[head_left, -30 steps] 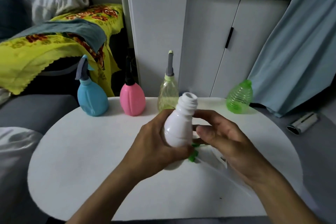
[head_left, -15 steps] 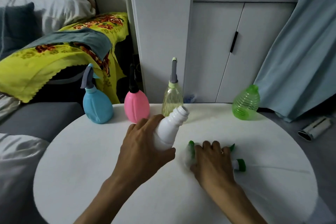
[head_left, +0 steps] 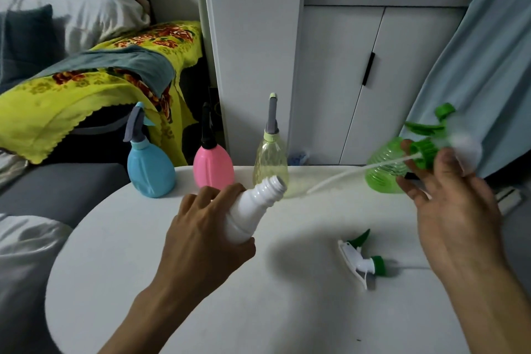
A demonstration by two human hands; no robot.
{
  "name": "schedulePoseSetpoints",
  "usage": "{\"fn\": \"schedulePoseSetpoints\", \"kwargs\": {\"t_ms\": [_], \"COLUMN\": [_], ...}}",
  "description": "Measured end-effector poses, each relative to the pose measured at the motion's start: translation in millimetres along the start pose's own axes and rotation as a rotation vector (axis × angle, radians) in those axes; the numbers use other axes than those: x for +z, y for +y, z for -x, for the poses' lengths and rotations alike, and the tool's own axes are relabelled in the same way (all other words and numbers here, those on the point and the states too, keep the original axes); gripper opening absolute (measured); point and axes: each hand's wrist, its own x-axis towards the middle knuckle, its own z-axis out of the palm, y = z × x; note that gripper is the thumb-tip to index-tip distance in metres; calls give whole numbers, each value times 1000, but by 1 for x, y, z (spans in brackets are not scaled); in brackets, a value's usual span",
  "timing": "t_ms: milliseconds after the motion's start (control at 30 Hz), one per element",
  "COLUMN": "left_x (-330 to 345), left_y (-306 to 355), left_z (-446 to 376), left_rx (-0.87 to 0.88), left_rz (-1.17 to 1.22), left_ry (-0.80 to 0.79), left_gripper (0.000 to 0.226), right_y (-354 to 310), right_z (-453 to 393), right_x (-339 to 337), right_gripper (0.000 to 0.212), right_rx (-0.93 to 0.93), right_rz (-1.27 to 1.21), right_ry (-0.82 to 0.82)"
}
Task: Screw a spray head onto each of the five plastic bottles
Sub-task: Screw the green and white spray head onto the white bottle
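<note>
My left hand point(head_left: 201, 236) grips a white bottle point(head_left: 254, 207), tilted with its open threaded neck pointing up and right. Raised at the right, my right hand point(head_left: 451, 204) holds a green-and-white spray head point(head_left: 431, 141), blurred, whose long white dip tube point(head_left: 359, 171) reaches left toward the bottle's neck without touching it. A second green-and-white spray head point(head_left: 362, 260) lies on the round white table point(head_left: 258, 310). Along the far edge stand a blue bottle point(head_left: 150, 167), a pink bottle point(head_left: 213, 164) and a clear yellow bottle point(head_left: 270, 158), each with a head fitted. A green ribbed bottle point(head_left: 383, 172) stands partly behind my right hand.
A grey sofa with a yellow patterned blanket point(head_left: 86, 95) lies to the left. A white cabinet point(head_left: 344, 66) stands behind the table. A light blue curtain point(head_left: 488, 66) hangs at the right. A small white-and-grey object point(head_left: 508, 198) lies on the floor to the right.
My right hand has lifted one spray head off the table and swung it up to the right. The other head now lies uncovered. The white bottle has tilted further over.
</note>
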Motion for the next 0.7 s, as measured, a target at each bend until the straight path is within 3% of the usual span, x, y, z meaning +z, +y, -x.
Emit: {"fn": "schedulePoseSetpoints", "kwargs": {"t_ms": [133,467,700], "left_x": [0,4,5], "left_y": [6,11,9], "left_z": [-1,1,1], "left_rx": [5,18,9], "left_rz": [-31,-27,-23], "left_ry": [-55,-86,-72], "left_gripper": [73,71,75], "right_y": [4,16,32], "right_z": [-2,8,25], "right_x": [-1,4,24], "right_gripper": [20,22,38], "right_rx": [25,-55,97], "right_rz": [-98,-58,-28], "right_ry": [49,34,-138]}}
